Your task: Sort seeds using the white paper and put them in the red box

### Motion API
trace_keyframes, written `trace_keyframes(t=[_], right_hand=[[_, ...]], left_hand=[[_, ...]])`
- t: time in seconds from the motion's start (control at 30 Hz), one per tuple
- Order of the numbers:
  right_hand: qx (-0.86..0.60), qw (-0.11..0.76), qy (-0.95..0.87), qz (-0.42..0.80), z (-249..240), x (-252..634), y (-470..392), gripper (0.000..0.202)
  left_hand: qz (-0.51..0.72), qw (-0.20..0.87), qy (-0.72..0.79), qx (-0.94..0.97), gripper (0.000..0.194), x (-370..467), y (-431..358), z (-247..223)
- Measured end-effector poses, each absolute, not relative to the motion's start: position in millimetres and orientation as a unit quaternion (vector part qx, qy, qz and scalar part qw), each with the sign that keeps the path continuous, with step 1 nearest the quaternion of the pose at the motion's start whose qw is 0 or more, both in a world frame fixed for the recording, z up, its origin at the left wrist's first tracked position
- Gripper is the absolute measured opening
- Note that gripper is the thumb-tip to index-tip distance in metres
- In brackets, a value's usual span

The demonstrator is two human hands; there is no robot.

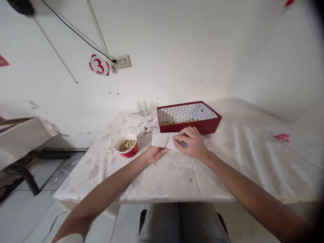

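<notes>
A sheet of white paper [162,140] is held above the table, in front of the red box. My left hand [154,154] supports it from below, its fingers partly hidden beneath the sheet. Over the paper's right part, my right hand [192,144] has its thumb and index finger brought together near the surface; whatever lies between the fingertips is too small to make out. Just behind the hands, the dark red box [189,127] with a patterned white lining holds light and dark grains [177,122]. Left of my left hand stands a red and white paper bowl [131,152] of mixed grains [127,145].
A clear glass [142,108] stands at the back near the wall. Dark scraps [145,128] lie scattered between it and the bowl. A patterned plastic cloth [157,182] covers the table. The wall carries a socket [123,61] with a plugged-in black cable.
</notes>
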State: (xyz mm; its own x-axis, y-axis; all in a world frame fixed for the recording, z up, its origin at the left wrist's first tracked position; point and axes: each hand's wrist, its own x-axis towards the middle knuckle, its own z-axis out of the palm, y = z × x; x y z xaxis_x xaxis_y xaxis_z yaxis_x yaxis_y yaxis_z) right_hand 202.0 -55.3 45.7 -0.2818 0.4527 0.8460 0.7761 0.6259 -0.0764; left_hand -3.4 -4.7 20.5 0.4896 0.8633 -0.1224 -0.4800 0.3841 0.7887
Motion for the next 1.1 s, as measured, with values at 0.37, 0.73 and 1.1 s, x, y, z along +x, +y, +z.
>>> trace_keyframes(t=[0.37, 0.73, 1.1], right_hand=[[-0.419, 0.452, -0.775, -0.143, 45.3, 199.0, -54.6, 0.011], [-0.399, 0.515, -0.754, -0.089, 40.6, 194.6, -52.1, 0.006], [-0.398, 0.494, -0.769, -0.084, 39.7, 195.8, -51.2, 0.013]], left_hand=[[0.431, 0.766, 0.265, 0.397, 0.050, -1.8, -9.2, 13.6], [0.457, 0.760, 0.302, 0.349, 0.060, -0.5, -7.8, 11.3], [0.426, 0.768, 0.269, 0.396, 0.060, 1.2, -9.8, 13.2]])
